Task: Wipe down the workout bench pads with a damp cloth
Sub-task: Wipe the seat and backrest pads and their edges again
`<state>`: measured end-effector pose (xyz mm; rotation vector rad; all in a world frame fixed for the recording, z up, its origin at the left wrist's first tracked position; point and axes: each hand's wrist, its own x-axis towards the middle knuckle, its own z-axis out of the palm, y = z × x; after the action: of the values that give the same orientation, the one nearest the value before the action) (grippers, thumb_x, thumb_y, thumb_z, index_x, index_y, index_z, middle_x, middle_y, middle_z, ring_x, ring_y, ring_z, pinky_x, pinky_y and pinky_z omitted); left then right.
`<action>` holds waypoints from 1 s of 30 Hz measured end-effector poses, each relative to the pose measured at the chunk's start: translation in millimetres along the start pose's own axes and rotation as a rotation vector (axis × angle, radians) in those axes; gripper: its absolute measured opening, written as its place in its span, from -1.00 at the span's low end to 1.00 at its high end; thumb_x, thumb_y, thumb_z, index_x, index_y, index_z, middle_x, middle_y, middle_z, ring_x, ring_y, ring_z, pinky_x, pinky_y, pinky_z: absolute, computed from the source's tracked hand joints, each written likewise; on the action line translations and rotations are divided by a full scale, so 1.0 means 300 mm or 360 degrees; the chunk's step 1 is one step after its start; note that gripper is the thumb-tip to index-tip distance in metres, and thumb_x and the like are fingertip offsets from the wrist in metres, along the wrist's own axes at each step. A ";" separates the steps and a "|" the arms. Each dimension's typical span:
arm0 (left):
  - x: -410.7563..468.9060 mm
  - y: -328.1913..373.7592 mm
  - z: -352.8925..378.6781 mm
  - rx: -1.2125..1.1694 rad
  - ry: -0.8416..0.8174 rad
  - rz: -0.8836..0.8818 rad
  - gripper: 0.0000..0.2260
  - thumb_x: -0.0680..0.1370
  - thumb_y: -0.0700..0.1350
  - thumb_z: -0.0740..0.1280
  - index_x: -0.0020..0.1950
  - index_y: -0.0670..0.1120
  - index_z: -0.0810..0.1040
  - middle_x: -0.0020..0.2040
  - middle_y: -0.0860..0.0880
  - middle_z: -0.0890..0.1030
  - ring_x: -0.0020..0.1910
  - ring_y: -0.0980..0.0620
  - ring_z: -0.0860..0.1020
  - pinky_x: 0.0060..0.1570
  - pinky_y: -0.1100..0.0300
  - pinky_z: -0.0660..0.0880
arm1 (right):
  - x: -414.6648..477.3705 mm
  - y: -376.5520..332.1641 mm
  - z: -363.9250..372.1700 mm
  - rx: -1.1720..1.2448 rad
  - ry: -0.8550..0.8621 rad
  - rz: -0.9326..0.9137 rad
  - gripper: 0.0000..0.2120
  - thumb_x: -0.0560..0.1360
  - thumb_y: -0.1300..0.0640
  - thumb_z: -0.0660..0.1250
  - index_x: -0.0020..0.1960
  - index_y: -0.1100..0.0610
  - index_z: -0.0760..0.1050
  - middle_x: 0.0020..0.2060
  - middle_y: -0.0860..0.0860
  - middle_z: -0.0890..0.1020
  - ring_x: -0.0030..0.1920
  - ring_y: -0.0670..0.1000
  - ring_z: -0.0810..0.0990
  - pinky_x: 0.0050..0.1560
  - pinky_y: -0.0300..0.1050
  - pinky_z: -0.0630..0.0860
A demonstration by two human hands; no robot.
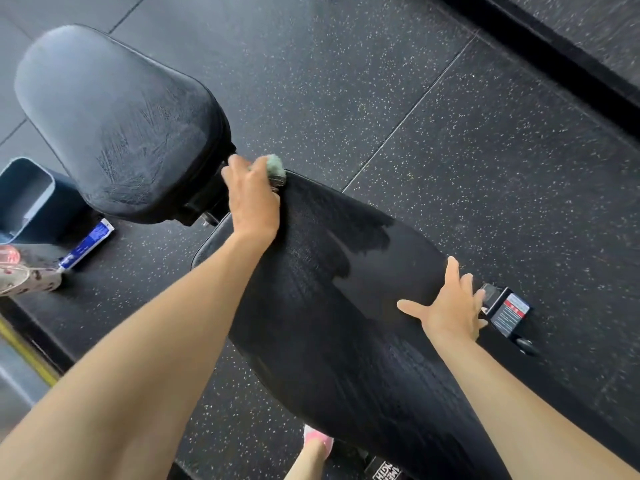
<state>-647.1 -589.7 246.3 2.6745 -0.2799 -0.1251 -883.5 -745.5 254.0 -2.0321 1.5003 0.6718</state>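
Most of the long pad (pixel 346 341) is dark and wet-streaked; left hand (pixel 252 199) grips the green cloth (pixel 276 167) at its top, right hand (pixel 450 306) spread flat.

Fuzzy green cloth (pixel 275 168); long pad (pixel 346 306) black, wet-streaked vinyl; seat pad (pixel 114 123) faintly sheened; floor (pixel 485 150) speckled matt rubber.

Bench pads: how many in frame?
2. A short rounded black vinyl pad at upper left; a long black vinyl pad from centre to bottom, with the left hand holding a green cloth at its top end. More may be off-frame.
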 end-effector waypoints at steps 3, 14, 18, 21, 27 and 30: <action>-0.009 0.031 0.003 -0.0068 0.0051 -0.0260 -0.52 0.40 -0.47 0.11 0.19 -0.12 0.55 0.13 -0.18 0.36 0.11 -0.15 0.31 -0.02 0.30 0.21 | 0.005 0.000 -0.002 -0.0010 -0.0011 0.0006 0.03 0.33 0.00 0.54 0.55 -0.07 -0.08 0.55 0.10 0.02 0.53 0.25 -0.12 0.40 0.41 -0.02; -0.266 0.259 0.123 0.0105 -0.0804 0.1164 -0.48 0.34 -0.43 0.27 0.29 -0.16 0.43 0.13 -0.19 0.37 0.08 -0.15 0.30 -0.22 0.01 0.44 | -0.005 0.010 -0.030 -0.0112 -0.0024 -0.0085 0.12 0.30 -0.21 0.51 0.56 0.01 -0.18 0.55 0.09 0.02 0.54 0.17 -0.02 0.36 0.32 0.20; -0.173 0.150 0.099 0.0014 -0.0405 0.0702 -0.48 0.30 -0.48 0.21 0.21 -0.14 0.50 0.07 -0.16 0.38 0.04 -0.11 0.30 -0.13 -0.04 0.48 | -0.033 0.076 -0.078 -0.0454 0.0028 -0.0355 -0.03 0.40 -0.36 0.30 0.56 0.02 -0.15 0.50 0.04 0.20 0.44 0.10 0.29 0.21 0.12 0.40; -0.302 0.302 0.145 0.0000 -0.0235 0.0309 -0.54 0.29 -0.49 0.22 0.12 -0.15 0.49 0.01 -0.15 0.39 -0.09 -0.02 0.20 -0.26 0.12 0.35 | -0.034 0.177 -0.108 -0.0267 0.0121 -0.0498 -0.36 0.55 -0.19 0.20 0.53 0.04 0.11 0.39 -0.03 0.38 0.35 0.05 0.40 0.17 0.10 0.42; -0.680 0.445 0.219 0.0301 -0.0622 0.1705 -0.77 0.19 -0.20 0.42 -0.19 0.01 0.64 -0.23 0.06 0.51 -0.22 0.04 0.27 -0.28 0.29 0.25 | -0.088 0.348 -0.060 -0.0015 0.0256 -0.0327 -0.60 0.62 0.16 0.15 0.44 0.15 0.29 0.36 0.05 0.37 0.35 0.10 0.34 0.08 0.09 0.44; -0.610 0.397 0.199 0.0121 -0.0747 0.1771 -0.78 0.25 -0.32 0.44 -0.15 -0.12 0.58 -0.18 -0.10 0.48 -0.24 -0.09 0.41 -0.33 0.14 0.37 | -0.115 0.393 -0.019 0.0002 0.0255 -0.0253 -0.54 0.62 0.20 0.14 0.50 0.14 0.18 0.48 0.08 0.21 0.44 0.11 0.20 0.26 0.10 0.38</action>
<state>-854.5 -680.0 253.1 2.1305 -1.8403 -0.3753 -1005.5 -754.5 267.2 -2.2212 1.4050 0.4537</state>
